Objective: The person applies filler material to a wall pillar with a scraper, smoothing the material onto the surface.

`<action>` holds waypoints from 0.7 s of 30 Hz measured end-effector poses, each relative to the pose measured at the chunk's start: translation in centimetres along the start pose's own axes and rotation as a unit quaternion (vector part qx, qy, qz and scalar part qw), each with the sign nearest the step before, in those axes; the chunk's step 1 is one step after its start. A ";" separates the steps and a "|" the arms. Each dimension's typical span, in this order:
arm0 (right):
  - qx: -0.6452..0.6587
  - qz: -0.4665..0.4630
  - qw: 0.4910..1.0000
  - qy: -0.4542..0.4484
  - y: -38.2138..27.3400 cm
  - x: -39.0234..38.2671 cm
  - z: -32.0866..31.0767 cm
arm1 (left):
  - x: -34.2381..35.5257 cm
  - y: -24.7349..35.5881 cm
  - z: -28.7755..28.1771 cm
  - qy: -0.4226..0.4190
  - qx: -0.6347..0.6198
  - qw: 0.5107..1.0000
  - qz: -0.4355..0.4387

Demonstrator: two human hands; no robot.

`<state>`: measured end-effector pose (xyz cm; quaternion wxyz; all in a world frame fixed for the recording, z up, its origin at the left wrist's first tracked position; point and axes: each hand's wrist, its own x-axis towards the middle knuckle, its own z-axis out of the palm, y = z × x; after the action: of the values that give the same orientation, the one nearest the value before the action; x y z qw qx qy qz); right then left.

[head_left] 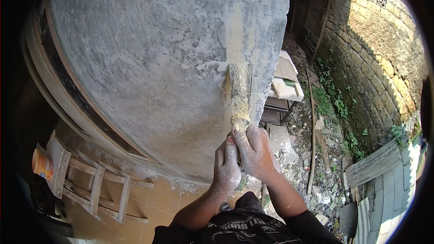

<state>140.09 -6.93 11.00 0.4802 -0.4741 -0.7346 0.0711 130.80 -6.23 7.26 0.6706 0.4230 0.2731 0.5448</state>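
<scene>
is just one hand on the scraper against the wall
No, the left hand and the right hand are both closed around the near end of the scraper.

Broad grey plastered wall (167, 63), upper centre; flat putty-coated scraper (240, 86) before its right margin; pale wooden trestle (96, 192), lower left; orange cylindrical bucket (42, 164) at the trestle's left end.
</scene>
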 end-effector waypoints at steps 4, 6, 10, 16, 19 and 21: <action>-0.036 0.033 0.999 -0.005 -0.2 0.2 0.0 | 0.1 0.0 0.1 0.000 0.028 0.999 0.030; 0.003 0.124 0.992 -0.027 -0.3 0.2 0.1 | 0.0 0.1 0.2 0.006 0.027 0.999 0.030; -0.100 -0.006 0.995 -0.001 -0.1 0.5 0.1 | 0.6 0.8 0.7 0.004 -0.001 0.999 0.050; -0.040 0.009 0.999 -0.009 -0.9 1.1 -0.3 | 0.3 1.7 0.7 0.012 0.002 1.000 0.023; -0.025 0.027 0.999 -0.003 -1.0 1.5 -0.3 | 0.4 2.1 1.1 0.018 0.013 0.999 0.032; -0.012 0.036 0.999 0.001 -1.0 1.9 -0.3 | 0.5 2.5 1.2 0.022 0.016 0.999 0.033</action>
<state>139.51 -6.13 12.95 0.4722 -0.5063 -0.7173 0.0788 130.70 -5.96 10.07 0.6396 0.4302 0.2824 0.5711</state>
